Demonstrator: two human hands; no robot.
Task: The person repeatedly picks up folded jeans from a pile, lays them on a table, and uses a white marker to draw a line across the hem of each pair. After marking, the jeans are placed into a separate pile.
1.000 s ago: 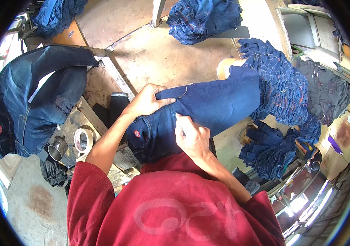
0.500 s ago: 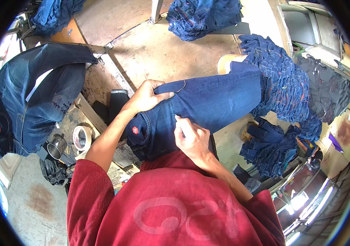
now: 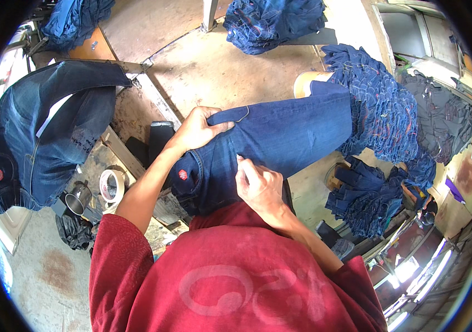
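Looking down from the head view, we see the dark blue jeans point(image 3: 269, 144) stretched across the desk point(image 3: 213, 66), long axis running from our lap out to the right toward the stacked denim pile point(image 3: 382, 110). Our left hand point(image 3: 197, 130) is clamped on the upper edge of the cloth, fingers curled over the fold. Our right hand point(image 3: 259, 185) sits nearer us, pinched closed against the fabric just below; what it pinches we cannot tell.
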